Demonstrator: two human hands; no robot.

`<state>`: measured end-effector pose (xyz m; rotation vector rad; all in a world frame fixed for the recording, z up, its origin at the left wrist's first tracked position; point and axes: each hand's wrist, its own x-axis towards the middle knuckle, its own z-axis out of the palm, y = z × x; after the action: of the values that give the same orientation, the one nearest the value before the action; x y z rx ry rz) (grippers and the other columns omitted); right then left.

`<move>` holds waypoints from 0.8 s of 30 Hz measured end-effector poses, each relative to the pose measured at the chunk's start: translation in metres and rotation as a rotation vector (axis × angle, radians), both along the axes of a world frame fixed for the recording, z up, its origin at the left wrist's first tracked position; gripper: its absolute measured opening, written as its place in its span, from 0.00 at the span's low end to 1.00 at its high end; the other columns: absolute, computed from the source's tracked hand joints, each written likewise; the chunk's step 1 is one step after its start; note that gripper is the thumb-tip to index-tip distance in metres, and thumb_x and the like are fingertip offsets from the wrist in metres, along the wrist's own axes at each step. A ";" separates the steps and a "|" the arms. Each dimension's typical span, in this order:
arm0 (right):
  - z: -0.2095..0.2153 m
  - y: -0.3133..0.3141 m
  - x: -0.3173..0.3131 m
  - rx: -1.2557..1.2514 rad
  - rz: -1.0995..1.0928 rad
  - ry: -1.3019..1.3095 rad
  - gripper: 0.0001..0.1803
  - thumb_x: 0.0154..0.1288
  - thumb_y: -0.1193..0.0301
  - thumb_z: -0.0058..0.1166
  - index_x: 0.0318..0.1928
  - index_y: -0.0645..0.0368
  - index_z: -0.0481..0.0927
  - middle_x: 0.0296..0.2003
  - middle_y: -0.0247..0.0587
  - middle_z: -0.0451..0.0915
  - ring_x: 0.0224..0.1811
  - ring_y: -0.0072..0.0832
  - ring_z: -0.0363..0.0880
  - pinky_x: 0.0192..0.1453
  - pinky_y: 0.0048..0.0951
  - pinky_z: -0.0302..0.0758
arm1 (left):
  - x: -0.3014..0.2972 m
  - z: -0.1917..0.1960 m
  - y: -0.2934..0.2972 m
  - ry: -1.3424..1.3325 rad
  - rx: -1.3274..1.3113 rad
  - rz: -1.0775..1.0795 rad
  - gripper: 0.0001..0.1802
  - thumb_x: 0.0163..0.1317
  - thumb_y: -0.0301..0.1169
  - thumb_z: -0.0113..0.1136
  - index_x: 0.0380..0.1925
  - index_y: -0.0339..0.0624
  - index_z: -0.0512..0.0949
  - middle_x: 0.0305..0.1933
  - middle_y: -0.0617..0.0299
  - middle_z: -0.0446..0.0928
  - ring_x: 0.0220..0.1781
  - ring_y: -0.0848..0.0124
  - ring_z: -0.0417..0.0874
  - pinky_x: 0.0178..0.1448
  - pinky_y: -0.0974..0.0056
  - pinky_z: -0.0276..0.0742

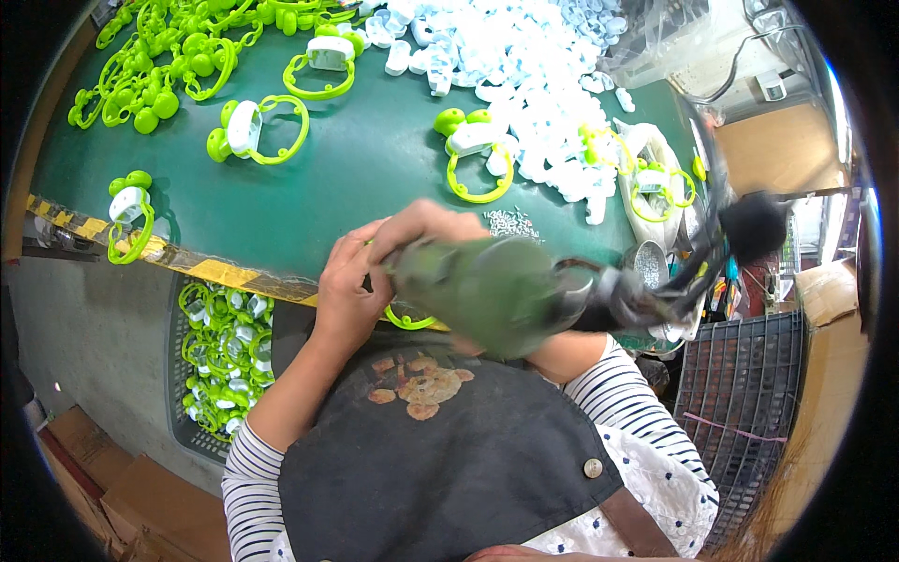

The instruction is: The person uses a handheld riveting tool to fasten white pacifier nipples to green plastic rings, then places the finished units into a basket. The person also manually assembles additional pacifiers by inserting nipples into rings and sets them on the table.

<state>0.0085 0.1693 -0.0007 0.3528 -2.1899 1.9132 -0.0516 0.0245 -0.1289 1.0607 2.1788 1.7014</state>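
Note:
My right hand (429, 223) is wrapped round a green power screwdriver (496, 290), blurred by motion, its tip pointing left toward my other hand. My left hand (348, 288) is closed at the table's front edge, its fingers curled on a part mostly hidden behind hands and tool. Below the hands shows the lower arc of a green plastic ring (409, 321), apparently belonging to that part. Just beyond the screwdriver lies a small pile of screws (511, 225). Behind it sits a similar ring (479, 195) with a white housing and two green knobs.
More ringed pieces (245, 129) stand on the green table (365, 159). Heaps of green parts (178, 66) and white shells (534, 112) lie at the back. A metal cup (648, 264) and a bag (646, 145) are at right. A crate (221, 440) of assembled pieces stands below left.

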 end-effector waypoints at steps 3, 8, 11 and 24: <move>-0.005 0.005 -0.007 0.143 0.134 -0.064 0.17 0.56 0.70 0.64 0.46 0.58 0.77 0.41 0.37 0.79 0.44 0.26 0.79 0.49 0.27 0.74 | 0.006 0.022 0.000 0.051 0.058 0.036 0.25 0.49 0.15 0.58 0.50 0.41 0.80 0.56 0.54 0.79 0.58 0.52 0.79 0.61 0.54 0.75; -0.024 -0.001 -0.017 -0.096 0.054 0.149 0.18 0.57 0.68 0.65 0.44 0.66 0.79 0.30 0.39 0.81 0.29 0.24 0.81 0.35 0.25 0.77 | 0.003 0.016 0.000 -0.056 0.010 -0.005 0.26 0.46 0.17 0.64 0.50 0.41 0.80 0.56 0.54 0.79 0.59 0.52 0.78 0.62 0.54 0.74; -0.025 0.004 -0.005 -0.392 -0.030 0.052 0.41 0.57 0.42 0.56 0.53 0.68 0.71 0.29 0.42 0.80 0.29 0.28 0.80 0.34 0.27 0.76 | 0.004 0.037 -0.006 0.075 -0.098 -0.003 0.33 0.43 0.22 0.72 0.55 0.41 0.77 0.58 0.52 0.77 0.60 0.52 0.76 0.64 0.55 0.72; -0.053 0.098 0.016 -0.237 -0.623 0.179 0.58 0.50 0.19 0.41 0.52 0.67 0.69 0.24 0.43 0.77 0.27 0.31 0.78 0.36 0.31 0.76 | -0.014 0.056 0.033 0.292 -0.261 -0.172 0.17 0.55 0.34 0.70 0.41 0.37 0.80 0.41 0.55 0.78 0.44 0.55 0.78 0.51 0.54 0.73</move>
<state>0.0249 0.2673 -0.0535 -0.1778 -1.6657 1.6734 -0.0660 0.0573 -0.0724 1.4453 2.3165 1.2129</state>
